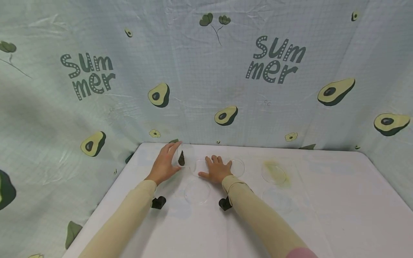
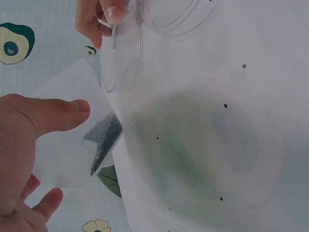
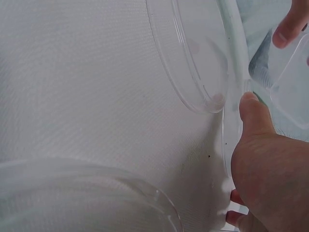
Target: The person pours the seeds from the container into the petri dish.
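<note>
My left hand (image 1: 164, 165) grips a clear plastic container (image 2: 67, 150) at the far left of the table. Dark granules (image 2: 104, 137) lie heaped in one corner of the container, which looks tilted. To the right of it, my right hand (image 1: 218, 170) has its thumb and fingers about the rim of a clear petri dish (image 2: 123, 58). In the right wrist view the thumb (image 3: 256, 113) reaches along this dish, seen nearly edge-on; part of it is hidden behind the hand. A few dark specks (image 2: 225, 106) are scattered on the white tabletop.
More clear round dishes are on the table: one nearer me (image 1: 197, 192), one just right of my right hand (image 1: 238, 167), and two farther right, at the back (image 1: 273, 174) and in front (image 1: 276, 199). A printed avocado curtain (image 1: 193, 71) hangs behind the table.
</note>
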`<state>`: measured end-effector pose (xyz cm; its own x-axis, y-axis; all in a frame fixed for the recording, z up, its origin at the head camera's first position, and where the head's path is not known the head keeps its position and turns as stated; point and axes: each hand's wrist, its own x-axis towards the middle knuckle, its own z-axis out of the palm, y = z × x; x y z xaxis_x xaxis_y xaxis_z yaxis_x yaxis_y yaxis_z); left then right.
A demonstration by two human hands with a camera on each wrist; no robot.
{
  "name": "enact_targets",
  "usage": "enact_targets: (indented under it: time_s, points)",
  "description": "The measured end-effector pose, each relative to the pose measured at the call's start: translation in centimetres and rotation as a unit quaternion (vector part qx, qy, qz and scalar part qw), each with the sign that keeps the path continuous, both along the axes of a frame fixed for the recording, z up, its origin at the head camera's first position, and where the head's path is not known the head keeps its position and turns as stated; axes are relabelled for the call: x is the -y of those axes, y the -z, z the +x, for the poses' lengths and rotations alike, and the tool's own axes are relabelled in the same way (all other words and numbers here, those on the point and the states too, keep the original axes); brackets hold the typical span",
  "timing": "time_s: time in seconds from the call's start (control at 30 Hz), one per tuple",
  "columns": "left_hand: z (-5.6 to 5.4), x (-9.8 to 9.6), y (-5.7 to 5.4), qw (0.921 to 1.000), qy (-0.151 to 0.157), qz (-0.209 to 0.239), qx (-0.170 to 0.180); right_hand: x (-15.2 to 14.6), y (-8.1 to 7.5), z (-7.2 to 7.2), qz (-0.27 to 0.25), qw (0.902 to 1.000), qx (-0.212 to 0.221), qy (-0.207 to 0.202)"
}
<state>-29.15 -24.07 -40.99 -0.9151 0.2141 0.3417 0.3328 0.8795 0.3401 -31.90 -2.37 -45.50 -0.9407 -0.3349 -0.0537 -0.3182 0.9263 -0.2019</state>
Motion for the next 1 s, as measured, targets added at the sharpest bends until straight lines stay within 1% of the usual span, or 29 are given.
enact_targets:
  time_s: [0.13, 0.23, 0.33, 0.47, 0.6, 0.8, 0.93, 1.0]
  points:
    - [-0.2, -0.2, 0.0, 0.9999, 0.0, -0.008, -0.006, 0.0, 0.2, 0.0, -0.003, 1.0, -0.001, 0.0]
    - [-0.3, -0.3, 0.1, 0.9999, -0.001, -0.013, -0.004, 0.0, 0.2, 0.0, -0.001, 1.0, 0.0, -0.001]
    - [-0.4, -0.5, 0.0, 0.9998, 0.003, -0.017, -0.008, 0.0, 0.2, 0.0, -0.001, 1.0, 0.0, -0.002]
    - [-0.5, -0.6, -0.1, 0.9995, 0.01, -0.024, -0.018, 0.0, 0.0, 0.1, -0.004, 1.0, 0.001, -0.001]
    - [-0.4, -0.8, -0.3, 0.9993, 0.01, -0.031, -0.018, 0.0, -0.1, 0.1, 0.003, 1.0, 0.003, 0.0]
    - [-0.6, -1.1, -0.4, 0.9988, 0.011, -0.044, -0.016, 0.0, -0.1, 0.0, 0.009, 0.9999, 0.002, 0.004]
    - [-0.7, -1.2, -0.4, 0.9982, 0.016, -0.054, -0.019, 0.1, 0.1, -0.2, 0.009, 0.9999, 0.007, 0.005]
    - [-0.8, -1.3, -0.4, 0.9978, 0.021, -0.058, -0.026, 0.1, 0.1, -0.3, 0.01, 0.9999, 0.008, 0.006]
